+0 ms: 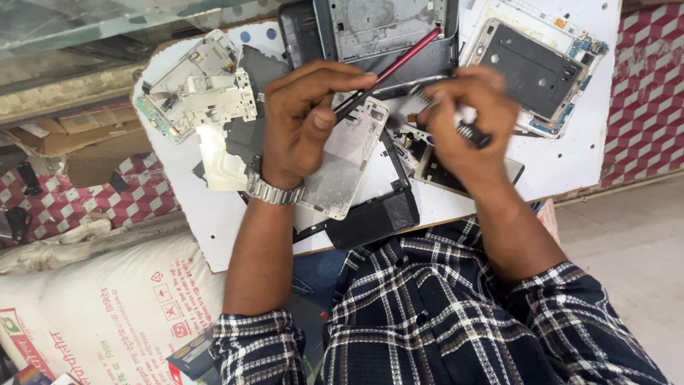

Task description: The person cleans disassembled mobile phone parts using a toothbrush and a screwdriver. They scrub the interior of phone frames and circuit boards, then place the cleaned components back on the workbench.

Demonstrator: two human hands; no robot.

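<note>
- The red tool (390,70) sits in the upper middle of the frame, pinched between thumb and fingers of our left hand (306,117); those fingers are curled tight round its dark lower end.
- Its long axis runs on a diagonal: the gripped dark end lies lower left near the thumb, and the free red end points to the upper right, over the grey tablet shell (385,28).
- Our right hand (467,117) is blurred; its fingers look closed on a small part with a dark ribbed piece (472,132), though we cannot tell how firm that grip is.
- Under the left hand lies a silver frame (349,167) on the white board (570,164).
- We judge the chief risk to be a slip: the tool is held near one end, so a hard push could skid it onto the loose parts below.
- The blur at the right hand suggests quick motion; the small part could drop among the clutter and be hard to find.
- The circuit frame (538,68) at upper right lies close enough to be knocked.
</note>
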